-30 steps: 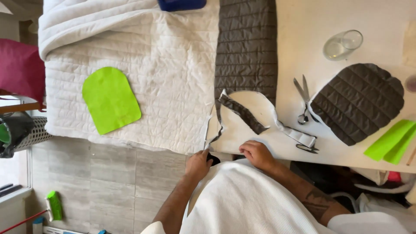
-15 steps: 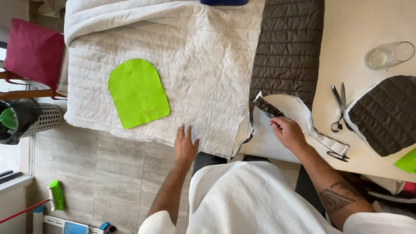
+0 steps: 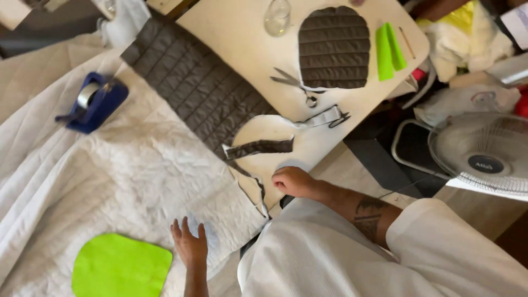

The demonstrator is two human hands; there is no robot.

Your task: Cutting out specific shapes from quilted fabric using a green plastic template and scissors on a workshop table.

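White quilted fabric (image 3: 110, 176) over cream table (image 3: 231, 33).

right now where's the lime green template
In the head view the lime green template lies at the bottom left on the white quilted fabric, just left of the left hand.

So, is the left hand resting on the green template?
No, the left hand lies flat on the white quilted fabric, beside the green template.

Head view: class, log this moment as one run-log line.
left hand: flat on white quilted fabric, beside green template | right hand: closed, at table edge | scissors: on table, untouched
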